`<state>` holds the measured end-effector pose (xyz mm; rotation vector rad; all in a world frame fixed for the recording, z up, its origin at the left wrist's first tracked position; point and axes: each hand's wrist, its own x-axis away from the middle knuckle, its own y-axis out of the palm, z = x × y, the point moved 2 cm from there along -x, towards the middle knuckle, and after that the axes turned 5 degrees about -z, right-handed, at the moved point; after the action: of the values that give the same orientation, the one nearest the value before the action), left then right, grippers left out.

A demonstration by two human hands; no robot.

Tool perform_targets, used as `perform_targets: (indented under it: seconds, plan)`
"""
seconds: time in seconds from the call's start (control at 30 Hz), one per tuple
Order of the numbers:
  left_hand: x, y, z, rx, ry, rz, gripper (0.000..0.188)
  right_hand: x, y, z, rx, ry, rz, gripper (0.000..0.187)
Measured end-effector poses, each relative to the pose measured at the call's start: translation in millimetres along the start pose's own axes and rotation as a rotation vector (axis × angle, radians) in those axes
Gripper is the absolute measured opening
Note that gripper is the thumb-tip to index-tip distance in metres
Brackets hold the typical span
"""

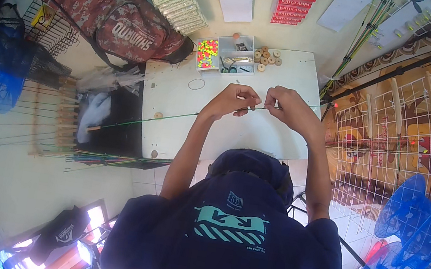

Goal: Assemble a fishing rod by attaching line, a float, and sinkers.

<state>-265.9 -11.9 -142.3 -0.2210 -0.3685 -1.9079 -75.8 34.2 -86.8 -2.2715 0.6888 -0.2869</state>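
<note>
A thin green rod (133, 122) with a pale wooden tip at its left end slants across the white table (181, 140). My left hand (233, 101) is closed in a pinch on this rod, near the table's middle. Right beside it, my right hand (288, 107) has its fingertips pinched together at the rod; whatever they hold is too small to make out. Beyond the hands, the rod comes out again toward the table's right edge. A thin ring (196, 84) lies on the table, left of my left hand.
A compartment box (197, 64) with bright beads and small parts stands at the table's back, beside several wooden spools (264, 60). A camouflage bag (125, 32) hangs back left. Thin rods (111, 161) cross the front left; blue nets (412, 236) hang from a grid on the right.
</note>
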Motion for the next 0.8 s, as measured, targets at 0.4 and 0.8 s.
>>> perform_targets:
  seconds: [0.4,0.8]
  plan:
    - [2.3,-6.0,-3.9,0.055,-0.041,-0.047,0.021,5.5,1.5,-16.3,0.132,0.045,0.028,0.01]
    - [5.5,-3.4,4.9,0.039,0.004,-0.043,0.025,5.9,1.9,-19.0,0.197,0.072,0.037,0.013]
